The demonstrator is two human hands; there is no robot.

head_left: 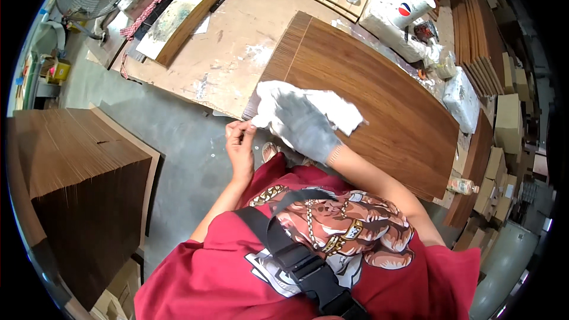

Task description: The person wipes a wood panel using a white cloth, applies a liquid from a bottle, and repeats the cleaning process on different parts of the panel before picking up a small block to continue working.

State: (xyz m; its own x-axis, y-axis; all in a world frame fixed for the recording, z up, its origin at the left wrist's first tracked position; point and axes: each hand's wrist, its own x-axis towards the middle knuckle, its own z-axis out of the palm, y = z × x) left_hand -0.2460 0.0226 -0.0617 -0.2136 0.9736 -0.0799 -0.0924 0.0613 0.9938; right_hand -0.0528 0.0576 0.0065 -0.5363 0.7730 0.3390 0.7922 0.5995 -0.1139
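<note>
Workshop clutter rings the wood panel (367,101) mid-frame, where the gloved right hand (299,120) clutches a white rag (338,109) while the bare left hand (240,139) pinches the glove's fingertip, so the rag may slip.

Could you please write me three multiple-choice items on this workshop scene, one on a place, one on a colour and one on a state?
1. Where does the brown wood panel lie?
A. on the workbench
B. on the floor
C. against a wall

2. What colour is the person's shirt?
A. blue
B. red
C. white

3. How is the right hand covered?
A. bare
B. bandaged
C. in a grey-white glove

Answers: 1 A, the panel rests flat on the bench top; 2 B, red cloth fills the lower view; 3 C, a glove covers it, while the left hand is bare.
</note>
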